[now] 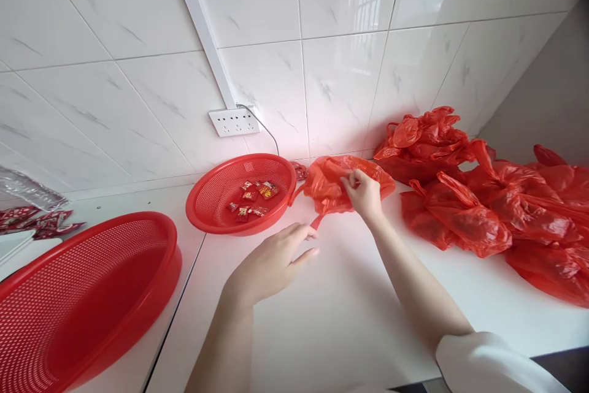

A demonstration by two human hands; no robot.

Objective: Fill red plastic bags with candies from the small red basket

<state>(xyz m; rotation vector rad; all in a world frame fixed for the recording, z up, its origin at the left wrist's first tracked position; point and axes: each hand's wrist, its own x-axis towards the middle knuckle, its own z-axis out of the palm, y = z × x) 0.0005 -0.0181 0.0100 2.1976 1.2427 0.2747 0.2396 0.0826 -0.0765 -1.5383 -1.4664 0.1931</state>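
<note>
The right hand [364,194] pinches a red bag [324,183] while the left hand [271,261] (thumb and fingers spread) touches its handle [316,221].

You had a thin, crinkled bag [324,181] of glossy, translucent plastic before you, and the heaped bags [472,218] showed the same wrinkled sheen. Your perforated baskets [264,223] were smooth plastic, the packets [250,196] shiny, your sleeve [497,359] matt cloth. The surface [340,319] looked smooth and satiny, the wall tiles [343,80] glossy.
</note>
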